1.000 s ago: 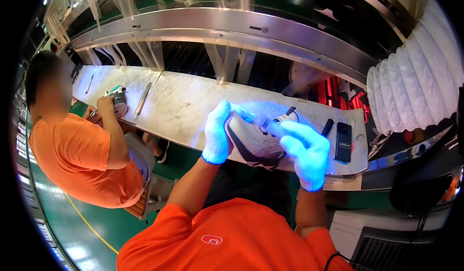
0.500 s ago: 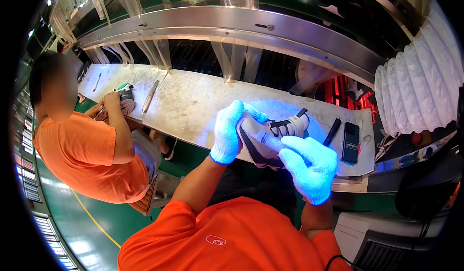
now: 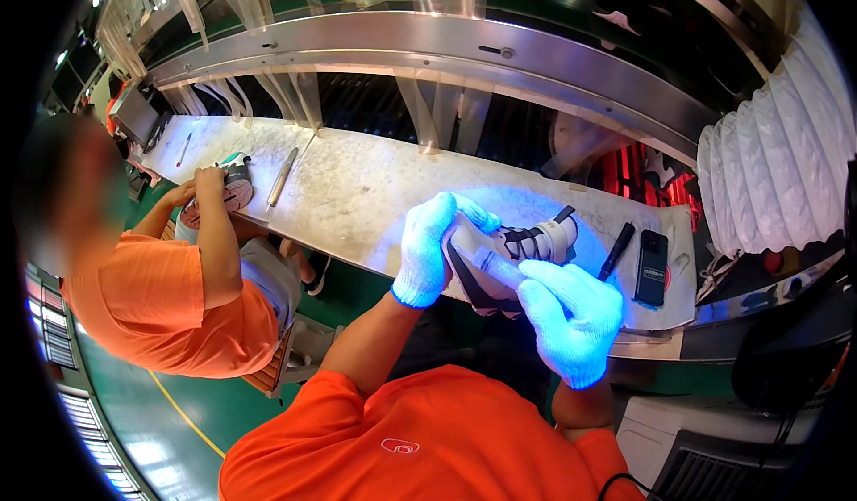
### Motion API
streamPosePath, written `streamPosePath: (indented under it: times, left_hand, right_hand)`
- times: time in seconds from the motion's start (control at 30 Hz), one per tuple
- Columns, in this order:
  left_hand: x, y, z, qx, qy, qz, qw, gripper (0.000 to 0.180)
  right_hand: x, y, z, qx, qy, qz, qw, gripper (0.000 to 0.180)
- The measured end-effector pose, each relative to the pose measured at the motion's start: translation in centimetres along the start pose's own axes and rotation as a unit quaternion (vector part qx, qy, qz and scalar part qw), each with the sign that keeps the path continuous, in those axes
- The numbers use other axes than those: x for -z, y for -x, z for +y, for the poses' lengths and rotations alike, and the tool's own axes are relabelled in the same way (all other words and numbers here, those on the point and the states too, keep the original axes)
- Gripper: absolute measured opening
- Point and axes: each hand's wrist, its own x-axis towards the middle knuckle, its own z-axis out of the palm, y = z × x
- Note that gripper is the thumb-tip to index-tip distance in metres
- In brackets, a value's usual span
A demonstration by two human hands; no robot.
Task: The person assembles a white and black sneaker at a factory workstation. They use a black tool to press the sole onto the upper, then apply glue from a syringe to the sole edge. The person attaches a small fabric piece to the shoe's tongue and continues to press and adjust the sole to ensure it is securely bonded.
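Both gloved hands are closed on a shoe (image 3: 527, 246) held just above the near edge of the metal workbench (image 3: 357, 188): the left hand (image 3: 427, 249) wraps its heel end and the right hand (image 3: 571, 318) grips the side nearest the person. It looks light, with a soft upper and a stiffer sole, so the heel and sole edge seem the surest holds. The shoe is white and grey with dark straps, glowing under blue-violet light; a black pen (image 3: 616, 251) and a dark phone (image 3: 652, 267) lie just right of it.
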Motion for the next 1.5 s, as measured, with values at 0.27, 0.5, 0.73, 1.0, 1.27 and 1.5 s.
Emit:
streamPosePath:
  times: [0.27,0.5,0.73,1.0,1.27,1.5]
  left_hand:
    - [0.6,-0.1,-0.4,0.021,0.004,0.006,1.000,0.055]
    - [0.3,-0.1,-0.5,-0.001,0.015,0.012,1.000,0.058]
    - [0.0,-0.2,-0.3,0.003,0.000,0.020,1.000,0.058]
    - [-0.3,-0.3,0.0,-0.022,-0.067,-0.018,0.997,0.059]
    - [-0.1,-0.3,0.0,-0.031,-0.088,-0.021,0.995,0.058]
    - [-1.1,-0.4,0.3,-0.001,-0.041,-0.035,0.999,0.055]
  right_hand:
    - [-0.7,0.5,0.1,-0.015,-0.005,0.014,1.000,0.014]
    - [-0.8,0.4,0.2,0.002,0.005,0.025,1.000,0.013]
    - [1.0,-0.2,-1.3,0.029,0.088,-0.015,0.996,0.017]
    - [0.7,-0.4,-1.9,0.010,0.071,-0.003,0.997,0.013]
    - [-1.4,2.2,0.8,0.055,0.036,0.052,0.997,0.017]
    - [-1.5,2.7,1.2,0.080,0.029,0.101,0.991,0.021]
